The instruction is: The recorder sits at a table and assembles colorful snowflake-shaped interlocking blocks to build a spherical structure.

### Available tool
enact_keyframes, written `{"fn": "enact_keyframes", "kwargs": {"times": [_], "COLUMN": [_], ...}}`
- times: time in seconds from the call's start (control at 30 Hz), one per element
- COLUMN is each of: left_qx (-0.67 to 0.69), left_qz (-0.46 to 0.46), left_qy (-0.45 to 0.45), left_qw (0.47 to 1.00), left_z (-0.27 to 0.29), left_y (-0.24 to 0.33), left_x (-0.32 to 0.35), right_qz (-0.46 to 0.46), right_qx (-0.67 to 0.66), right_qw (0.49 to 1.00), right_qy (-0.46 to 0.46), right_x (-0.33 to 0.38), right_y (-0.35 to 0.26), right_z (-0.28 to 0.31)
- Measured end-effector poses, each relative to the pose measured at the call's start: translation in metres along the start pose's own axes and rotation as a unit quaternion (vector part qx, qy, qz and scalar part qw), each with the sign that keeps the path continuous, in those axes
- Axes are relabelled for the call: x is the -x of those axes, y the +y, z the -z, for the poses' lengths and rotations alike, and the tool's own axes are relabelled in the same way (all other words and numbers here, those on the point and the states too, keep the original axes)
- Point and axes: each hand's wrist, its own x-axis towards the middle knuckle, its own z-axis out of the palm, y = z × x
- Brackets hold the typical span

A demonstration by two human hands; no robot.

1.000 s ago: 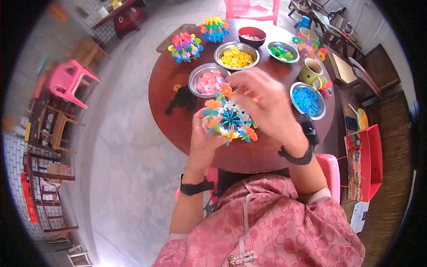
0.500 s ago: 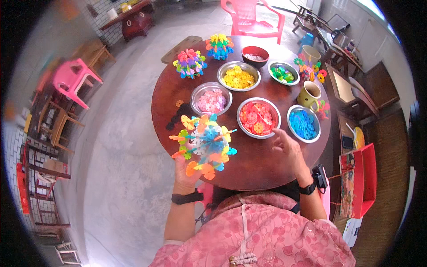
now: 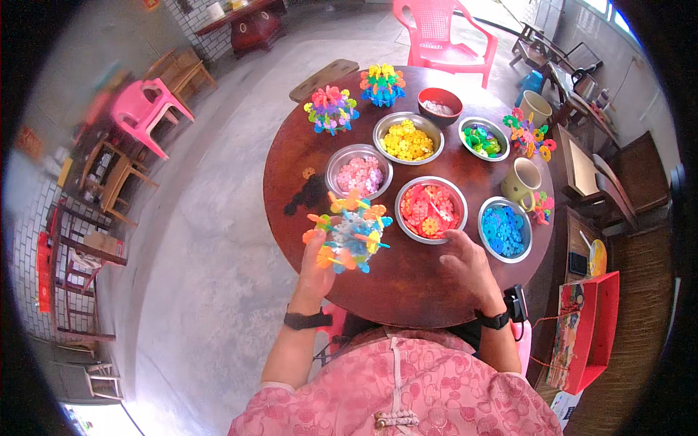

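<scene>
My left hand (image 3: 315, 270) is closed on the left side of a ball of interlocking flower discs (image 3: 356, 236) in orange, white, blue and yellow, held above the near left of the round table. My right hand (image 3: 469, 267) hovers just at the near rim of a metal bowl of red flower discs (image 3: 429, 211), its fingers bent but apart, with nothing visible in them. Close by, a bowl of pink discs (image 3: 360, 174) lies behind the ball, and a bowl of blue discs (image 3: 504, 231) stands right of the red one.
Bowls of yellow discs (image 3: 408, 141) and green discs (image 3: 481, 141) stand farther back, with a red-and-black bowl (image 3: 440, 105). Two finished disc balls (image 3: 331, 110) sit at the far left edge. A green mug (image 3: 520, 185) and a flower-disc piece (image 3: 529, 134) stand at the right. Beyond is a pink chair (image 3: 442, 43).
My left hand has turned the disc ball, so other discs face up. My right hand stays beside the red bowl, its fingers drawn in slightly. The whole view has shifted.
</scene>
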Motion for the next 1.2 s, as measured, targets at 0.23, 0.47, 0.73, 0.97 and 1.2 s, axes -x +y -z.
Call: {"fn": "enact_keyframes", "kwargs": {"times": [0.23,0.47,0.73,0.97,1.2], "left_qx": [-0.106,-0.252,-0.309,-0.256,-0.197], "left_qz": [0.089,0.071,0.052,0.079,0.121], "left_qy": [-0.001,-0.008,0.028,0.068,0.06], "left_qw": [0.99,0.965,0.949,0.961,0.971], "left_z": [0.004,-0.006,0.001,0.008,-0.015], "left_y": [-0.016,-0.02,-0.03,-0.036,-0.046], "left_x": [-0.005,-0.007,0.002,0.002,0.001], "right_qz": [-0.001,-0.022,0.01,0.035,0.109], "right_qx": [-0.008,-0.006,0.051,0.085,0.074], "right_qw": [1.0,0.999,0.997,0.996,0.989], "right_qy": [0.022,0.047,0.052,0.016,-0.061], "right_x": [-0.011,-0.038,-0.039,-0.017,-0.007], "right_y": [0.023,0.024,0.029,0.005,-0.023], "right_z": [-0.004,0.007,0.009,-0.004,-0.026]}}
